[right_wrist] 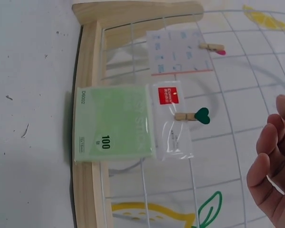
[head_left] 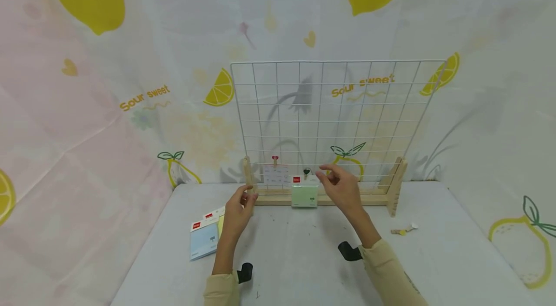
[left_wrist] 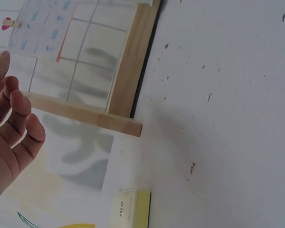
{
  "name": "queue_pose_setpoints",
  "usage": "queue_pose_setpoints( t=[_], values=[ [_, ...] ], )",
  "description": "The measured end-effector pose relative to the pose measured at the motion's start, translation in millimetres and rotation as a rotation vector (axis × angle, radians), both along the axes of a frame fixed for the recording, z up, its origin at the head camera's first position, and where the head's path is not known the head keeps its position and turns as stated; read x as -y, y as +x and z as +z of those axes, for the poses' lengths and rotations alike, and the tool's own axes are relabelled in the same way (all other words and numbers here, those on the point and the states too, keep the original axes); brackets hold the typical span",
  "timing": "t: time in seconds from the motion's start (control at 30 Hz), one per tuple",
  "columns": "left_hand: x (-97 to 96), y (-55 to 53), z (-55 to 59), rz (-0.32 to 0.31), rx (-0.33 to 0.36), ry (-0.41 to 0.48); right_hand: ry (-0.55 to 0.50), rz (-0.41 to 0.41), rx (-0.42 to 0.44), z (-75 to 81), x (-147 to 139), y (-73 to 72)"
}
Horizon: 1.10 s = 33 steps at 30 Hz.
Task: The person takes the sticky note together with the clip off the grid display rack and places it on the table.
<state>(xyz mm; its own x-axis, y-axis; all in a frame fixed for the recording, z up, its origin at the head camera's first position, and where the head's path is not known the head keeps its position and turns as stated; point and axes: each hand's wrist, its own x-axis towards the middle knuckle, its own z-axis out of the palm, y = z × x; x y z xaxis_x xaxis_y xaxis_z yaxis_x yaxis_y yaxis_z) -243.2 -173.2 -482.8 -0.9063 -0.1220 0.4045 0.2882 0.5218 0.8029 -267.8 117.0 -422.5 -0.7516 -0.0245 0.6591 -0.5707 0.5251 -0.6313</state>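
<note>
A pack of green sticky notes (head_left: 304, 195) hangs on the white wire grid (right_wrist: 228, 156) by a small wooden clothespin with a dark green heart (right_wrist: 202, 116). Beside it, a printed paper (right_wrist: 178, 52) is held by another clothespin with a pink-red heart (head_left: 275, 158). My right hand (head_left: 343, 189) hovers just right of the green heart clip, fingers loosely bent and holding nothing. At the left foot of the wooden stand is my left hand (head_left: 239, 207), its fingers relaxed with nothing between them; whether it touches the wood I cannot tell.
Packs of blue sticky notes (head_left: 203, 241) and yellow sticky notes (left_wrist: 143, 209) lie on the table at the left. Loose clothespins (head_left: 403, 230) lie at the right, near the stand's right foot (head_left: 394, 190). A lemon-print cloth (head_left: 195, 31) hangs behind the grid.
</note>
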Motion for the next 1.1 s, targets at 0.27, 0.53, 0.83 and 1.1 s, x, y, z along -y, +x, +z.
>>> queue_pose_setpoints(
  t=[0.27,0.53,0.83,1.1],
  values=[
    [0.5,-0.6,3.0,-0.002,-0.008,0.006,-0.007,0.032,0.028,-0.8,7,-2.3],
    [-2.7,-0.7,6.0,-0.009,-0.022,0.009,0.017,0.030,-0.025,2.4,10,-5.6],
    [-6.3,-3.1,9.7,-0.001,-0.027,-0.003,0.027,0.033,-0.034,8.1,18,-8.2],
    [-7.1,-5.9,7.6,-0.001,-0.079,-0.014,0.021,0.040,-0.018,8.8,23,-10.6]
  ],
)
